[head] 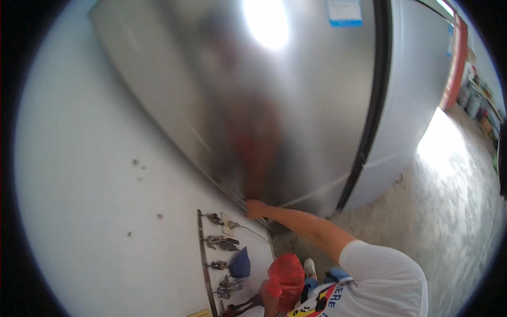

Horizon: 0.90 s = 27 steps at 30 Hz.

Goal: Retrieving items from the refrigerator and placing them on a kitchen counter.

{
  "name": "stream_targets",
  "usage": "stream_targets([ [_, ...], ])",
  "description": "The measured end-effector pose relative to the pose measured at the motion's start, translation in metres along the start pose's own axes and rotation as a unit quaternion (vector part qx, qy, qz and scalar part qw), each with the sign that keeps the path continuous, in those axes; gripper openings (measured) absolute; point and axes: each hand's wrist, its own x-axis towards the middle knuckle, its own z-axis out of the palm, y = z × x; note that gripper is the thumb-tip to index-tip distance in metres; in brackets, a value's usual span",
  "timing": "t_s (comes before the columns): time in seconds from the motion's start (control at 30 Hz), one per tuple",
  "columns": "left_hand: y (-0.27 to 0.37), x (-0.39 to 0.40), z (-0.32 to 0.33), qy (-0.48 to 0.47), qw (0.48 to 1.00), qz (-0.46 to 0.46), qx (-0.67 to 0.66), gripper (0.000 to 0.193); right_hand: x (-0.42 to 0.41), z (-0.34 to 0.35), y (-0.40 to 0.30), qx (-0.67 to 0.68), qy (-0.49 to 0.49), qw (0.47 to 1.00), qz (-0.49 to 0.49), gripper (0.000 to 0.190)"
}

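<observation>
A large refrigerator with a silver metal door (313,130) stands before me, close to the white wall. My right hand (255,208) is at the lower part of the door's left edge, its fingers curled against that edge. Low in the view, my left hand (270,294) holds a red plastic bag (289,277) by its gathered top. What the bag contains is hidden. The door looks shut, and a blurred reflection of my body shows in it.
On the white wall (87,190) a dark hook rail (206,265) carries several keys or small tools and a blue item (240,263). A plug with a cord (233,225) sits in a wall socket. Concrete floor (427,222) stretches right, towards a red door frame (455,67).
</observation>
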Motion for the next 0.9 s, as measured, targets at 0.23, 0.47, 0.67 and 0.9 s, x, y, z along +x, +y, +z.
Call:
stream_targets([
  [0.23, 0.034, 0.009, -0.002, 0.026, 0.999, 0.008, -0.04, 0.011, -0.018, 0.008, -0.005, -0.033, 0.077, 0.996, -0.007, 0.074],
  [0.47, 0.074, 0.01, 0.002, 0.004, 0.999, 0.042, -0.033, 0.011, -0.071, 0.05, -0.005, -0.082, 0.095, 0.992, 0.0, 0.077],
  [0.67, 0.105, 0.004, 0.015, -0.04, 0.993, 0.106, -0.024, 0.011, -0.172, 0.113, 0.038, -0.123, 0.149, 0.977, -0.086, 0.071],
  [0.9, 0.116, -0.027, 0.017, -0.069, 0.983, 0.168, -0.023, 0.011, -0.35, 0.123, 0.068, -0.075, 0.207, 0.973, -0.065, 0.065],
])
